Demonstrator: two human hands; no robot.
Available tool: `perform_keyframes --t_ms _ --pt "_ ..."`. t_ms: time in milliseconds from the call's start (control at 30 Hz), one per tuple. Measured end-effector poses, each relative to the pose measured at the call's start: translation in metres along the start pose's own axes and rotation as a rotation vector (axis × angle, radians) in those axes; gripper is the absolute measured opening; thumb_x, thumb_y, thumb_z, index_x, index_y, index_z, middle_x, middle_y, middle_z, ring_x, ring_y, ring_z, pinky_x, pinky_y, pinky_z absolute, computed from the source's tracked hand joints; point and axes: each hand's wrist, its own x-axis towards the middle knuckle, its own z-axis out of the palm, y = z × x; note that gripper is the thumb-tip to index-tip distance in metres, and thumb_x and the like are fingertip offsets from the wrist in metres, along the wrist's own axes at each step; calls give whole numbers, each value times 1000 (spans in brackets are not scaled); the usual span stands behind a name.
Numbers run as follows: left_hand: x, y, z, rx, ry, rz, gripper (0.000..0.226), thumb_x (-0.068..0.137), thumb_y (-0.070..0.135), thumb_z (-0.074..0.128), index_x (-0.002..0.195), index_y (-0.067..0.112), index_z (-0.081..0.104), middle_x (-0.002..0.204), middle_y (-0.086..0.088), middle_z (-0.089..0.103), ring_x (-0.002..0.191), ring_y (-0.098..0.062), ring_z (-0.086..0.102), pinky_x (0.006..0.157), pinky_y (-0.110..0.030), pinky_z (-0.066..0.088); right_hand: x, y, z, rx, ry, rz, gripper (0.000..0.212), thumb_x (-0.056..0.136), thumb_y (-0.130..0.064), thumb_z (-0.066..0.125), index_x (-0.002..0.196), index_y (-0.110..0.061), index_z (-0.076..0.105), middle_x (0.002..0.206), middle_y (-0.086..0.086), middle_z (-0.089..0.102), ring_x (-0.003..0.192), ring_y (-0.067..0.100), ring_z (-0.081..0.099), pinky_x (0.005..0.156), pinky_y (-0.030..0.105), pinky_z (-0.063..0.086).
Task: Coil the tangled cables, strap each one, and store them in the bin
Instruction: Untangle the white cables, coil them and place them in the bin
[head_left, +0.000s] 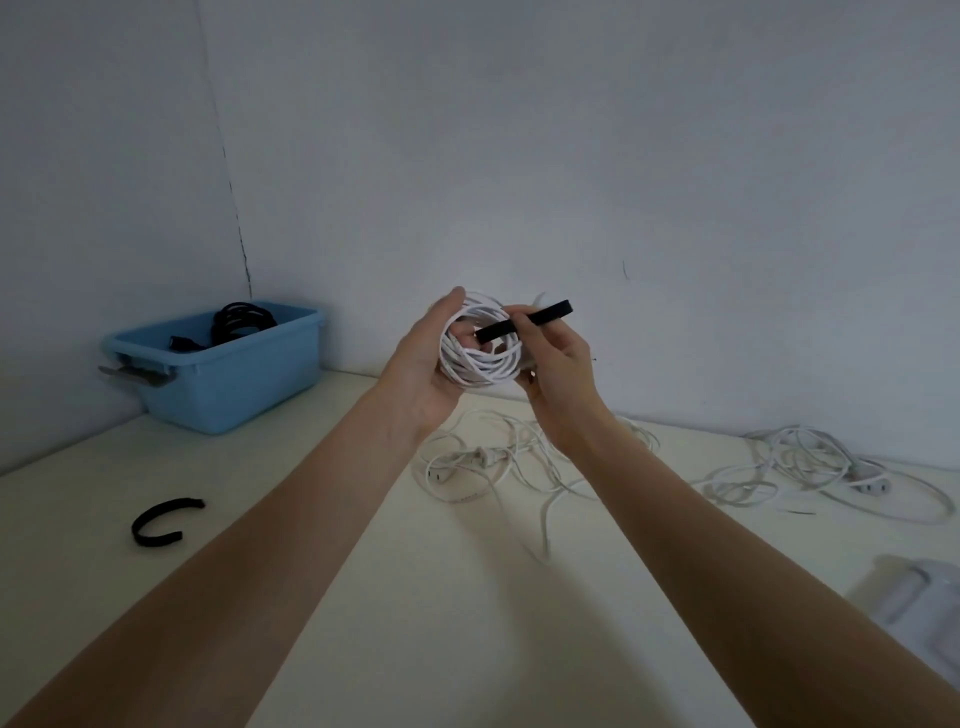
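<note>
The left hand (431, 358) curls around the white coil (480, 345), raised above the table's (322, 519) far edge; the right hand (558, 364) pinches a black strap (524, 322). A loosened grip could let loops spring apart before strapping.

Plastic bin (228, 382) (smooth, blue)

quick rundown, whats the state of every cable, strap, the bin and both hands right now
white cable coil: coiled, held up, not yet strapped
black strap: straight, laid across the coil
left hand: grips the coil
right hand: pinches the strap
blue bin: open, black cable inside
spare black strap: curved open, on table
loose white cables: tangled on table
second white cable pile: tangled, far right
</note>
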Motion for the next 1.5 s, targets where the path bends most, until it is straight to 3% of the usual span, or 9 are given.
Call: perform_keyframes --t_ms 233,367,467,567,700,1033,1267,1367,1500 --pt "4 -6 2 126 273 184 21 94 27 54 88 8 59 73 -5 56 64 -17 59 60 -26 51 -5 0 -1 -28 -133 53 18 94 -10 51 105 -9 65 96 6 65 85 16 59 74 26 50" --pt "-10 -5 5 226 51 125 30 96 34 46 90 11 63 67 0 69 56 -8 64 55 -19 52 4 -5 -5 -124 -125 7 21 91 -5 54 109 -2 65 101 14 66 87 21 61 75 28 50" --pt "-16 16 -9 220 -226 -162 49 83 50 47 99 13 74 96 -6 73 81 -14 69 76 -27 57 11 -19 -12 -220 -222 63 17 90 -2 55 101 -1 66 92 13 68 81 22 63 73 26 53" --pt "-19 21 -18 372 -356 -273 37 71 42 62 96 18 76 103 -6 72 88 -15 70 73 -28 58 17 -35 -15 -383 -427 180 16 89 0 55 96 -3 69 84 6 71 77 16 67 71 21 55" --pt "-19 11 -20 575 -281 -286 18 79 6 64 97 9 66 86 -3 69 73 -11 65 63 -19 55 21 -43 -15 -530 -617 295 17 91 -4 55 100 -4 69 96 10 71 89 20 68 81 26 55" --pt "-17 -3 -7 650 112 -47 13 80 -2 66 87 9 63 61 -5 51 42 -6 50 44 -18 45 21 -48 -22 -493 -604 309 21 95 -15 50 106 -9 67 100 2 71 88 11 66 75 21 53" --pt "-23 2 -3 431 -102 -209 5 84 8 63 88 5 64 65 -2 59 57 -9 54 49 -18 45 22 -46 -25 -583 -554 269 19 93 -14 54 102 -6 69 90 4 72 79 12 67 72 20 54" --pt "-25 2 -4 491 -157 -231 10 82 11 66 89 4 65 62 0 62 54 -6 56 50 -16 44 20 -51 -21 -696 -667 282 21 92 -13 54 104 -3 68 107 19 68 95 25 64 90 33 52" --pt "-28 -2 -6 582 -170 -179 4 85 7 63 88 5 64 57 5 61 46 -2 54 46 -14 42 17 -60 -14 -793 -739 335 51 82 -29 63 113 11 60 120 36 53 98 33 56 95 41 44"
